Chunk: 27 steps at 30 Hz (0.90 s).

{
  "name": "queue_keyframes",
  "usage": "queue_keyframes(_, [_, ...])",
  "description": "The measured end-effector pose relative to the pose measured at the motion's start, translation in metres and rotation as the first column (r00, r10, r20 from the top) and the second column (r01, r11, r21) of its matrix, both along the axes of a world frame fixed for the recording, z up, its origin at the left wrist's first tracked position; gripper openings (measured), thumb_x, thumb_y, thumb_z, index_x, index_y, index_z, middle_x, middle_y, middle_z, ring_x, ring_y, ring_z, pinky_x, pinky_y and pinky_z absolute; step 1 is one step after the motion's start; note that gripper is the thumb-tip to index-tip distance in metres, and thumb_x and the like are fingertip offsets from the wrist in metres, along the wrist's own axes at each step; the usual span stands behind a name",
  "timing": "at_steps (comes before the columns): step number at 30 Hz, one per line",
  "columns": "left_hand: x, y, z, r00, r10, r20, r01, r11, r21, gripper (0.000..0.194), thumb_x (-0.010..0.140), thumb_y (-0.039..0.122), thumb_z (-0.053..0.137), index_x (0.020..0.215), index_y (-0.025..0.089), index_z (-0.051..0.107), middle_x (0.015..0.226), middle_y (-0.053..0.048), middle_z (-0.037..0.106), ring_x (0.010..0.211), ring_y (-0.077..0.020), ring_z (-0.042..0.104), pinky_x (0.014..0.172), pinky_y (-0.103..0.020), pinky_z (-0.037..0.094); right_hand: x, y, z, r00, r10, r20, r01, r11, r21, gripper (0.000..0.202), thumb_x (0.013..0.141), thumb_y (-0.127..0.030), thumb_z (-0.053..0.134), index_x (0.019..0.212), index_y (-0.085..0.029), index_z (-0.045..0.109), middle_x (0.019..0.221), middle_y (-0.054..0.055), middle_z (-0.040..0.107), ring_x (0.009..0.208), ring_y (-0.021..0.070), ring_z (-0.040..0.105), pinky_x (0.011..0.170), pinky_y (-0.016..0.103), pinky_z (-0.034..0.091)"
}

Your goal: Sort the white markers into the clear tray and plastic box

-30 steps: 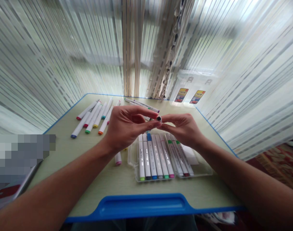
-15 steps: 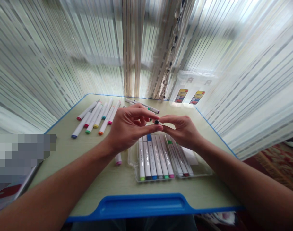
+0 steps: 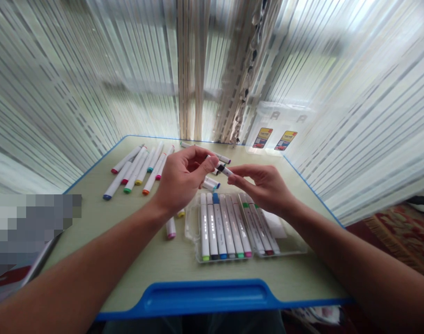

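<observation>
Black-banded marker (image 3: 225, 170) is hovering at 12 o'clock from the clear case (image 3: 192, 225); left hand (image 3: 182, 180) grip is clamping its 10 o'clock end, right hand (image 3: 265, 184) grip its 4 o'clock end.

Bare left hand (image 3: 179, 181), bare right hand (image 3: 264, 184), bare forearms (image 3: 103, 260), dark blue-grey clothing (image 3: 142, 325) lower down.

Held marker (image 3: 226, 172): white, black band. Tabletop (image 3: 177, 264): pale green; edging (image 3: 208, 297): blue. String curtain (image 3: 142, 60), 12 o'clock: white-grey striped.
</observation>
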<state>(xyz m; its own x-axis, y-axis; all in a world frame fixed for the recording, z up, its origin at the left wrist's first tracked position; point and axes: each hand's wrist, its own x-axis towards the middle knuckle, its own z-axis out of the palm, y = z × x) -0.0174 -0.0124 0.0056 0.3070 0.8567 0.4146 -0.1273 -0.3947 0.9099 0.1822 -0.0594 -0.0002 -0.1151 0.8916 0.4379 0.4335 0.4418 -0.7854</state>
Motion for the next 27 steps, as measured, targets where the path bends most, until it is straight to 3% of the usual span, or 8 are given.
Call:
queue_keyframes(6, [-0.002, 0.01, -0.002, 0.995, 0.094, 0.035, -0.091, 0.992, -0.083, 0.018, 0.085, 0.031, 0.074, 0.085, 0.015, 0.067, 0.071, -0.001, 0.066, 0.048, -0.007, 0.05, 0.042, -0.02, 0.041, 0.002, 0.004, 0.002, 0.955, -0.021, -0.296, -0.009, 0.995, -0.099, 0.022, 0.082, -0.034, 0.082, 0.097, -0.018, 0.082, 0.072, 0.003, 0.075, 0.062, 0.0121, 0.065, 0.057, 0.025, 0.053])
queue_keyframes(10, [-0.004, 0.016, -0.003, 0.988, 0.149, 0.043, -0.14, 0.976, -0.166, 0.013, 0.084, 0.026, 0.071, 0.082, 0.015, 0.065, 0.069, 0.0, 0.063, 0.047, -0.0075, 0.05, 0.042, -0.02, 0.04, 0.005, 0.009, -0.001, 0.892, 0.014, -0.453, -0.073, 0.991, -0.115, 0.021, 0.084, -0.03, 0.081, 0.101, -0.018, 0.081, 0.079, 0.004, 0.078, 0.062, 0.0106, 0.065, 0.058, 0.024, 0.054])
queue_keyframes(12, [-0.005, 0.016, -0.003, 0.986, 0.168, -0.01, -0.168, 0.976, -0.14, 0.012, 0.085, 0.026, 0.069, 0.081, 0.015, 0.065, 0.067, 0.001, 0.062, 0.047, -0.0075, 0.049, 0.043, -0.02, 0.04, 0.005, 0.009, -0.003, 0.877, 0.031, -0.479, -0.096, 0.989, -0.112, 0.022, 0.084, -0.03, 0.081, 0.102, -0.018, 0.08, 0.083, 0.005, 0.079, 0.064, 0.0116, 0.068, 0.057, 0.025, 0.055])
queue_keyframes(15, [-0.005, 0.011, -0.003, 0.975, 0.151, -0.163, -0.151, 0.988, 0.011, 0.015, 0.086, 0.028, 0.07, 0.084, 0.013, 0.069, 0.071, -0.001, 0.067, 0.053, -0.0092, 0.055, 0.049, -0.021, 0.044, 0.004, 0.009, -0.003, 0.892, 0.045, -0.45, -0.098, 0.991, -0.095, 0.023, 0.084, -0.031, 0.081, 0.101, -0.017, 0.08, 0.084, 0.006, 0.08, 0.063, 0.0127, 0.07, 0.056, 0.026, 0.056])
queue_keyframes(18, [-0.005, 0.004, -0.003, 0.949, 0.102, -0.3, -0.046, 0.981, 0.188, 0.019, 0.087, 0.031, 0.073, 0.096, 0.014, 0.074, 0.086, -0.005, 0.075, 0.07, -0.0144, 0.067, 0.062, -0.025, 0.051, 0.002, 0.007, -0.001, 0.907, 0.06, -0.418, -0.1, 0.992, -0.075, 0.024, 0.083, -0.033, 0.082, 0.1, -0.017, 0.08, 0.081, 0.006, 0.08, 0.06, 0.0131, 0.071, 0.053, 0.026, 0.057])
queue_keyframes(23, [-0.008, 0.005, -0.004, 0.855, 0.22, -0.469, 0.058, 0.859, 0.509, 0.014, 0.091, 0.025, 0.07, 0.101, 0.02, 0.079, 0.096, -0.004, 0.079, 0.092, -0.02, 0.07, 0.083, -0.033, 0.051, -0.001, 0.001, 0.002, 0.935, 0.063, -0.348, -0.062, 0.998, 0.016, 0.022, 0.081, -0.03, 0.083, 0.099, -0.016, 0.08, 0.076, 0.004, 0.079, 0.059, 0.0133, 0.071, 0.051, 0.025, 0.057])
queue_keyframes(27, [-0.01, 0.008, -0.005, 0.781, 0.31, -0.542, 0.112, 0.785, 0.61, 0.017, 0.092, 0.025, 0.07, 0.103, 0.018, 0.08, 0.1, -0.007, 0.078, 0.099, -0.0247, 0.068, 0.089, -0.039, 0.049, -0.008, -0.01, 0.003, 0.962, 0.064, -0.264, -0.029, 0.991, 0.132, 0.021, 0.077, -0.02, 0.086, 0.097, -0.017, 0.08, 0.075, 0.002, 0.079, 0.059, 0.0123, 0.071, 0.055, 0.023, 0.059])
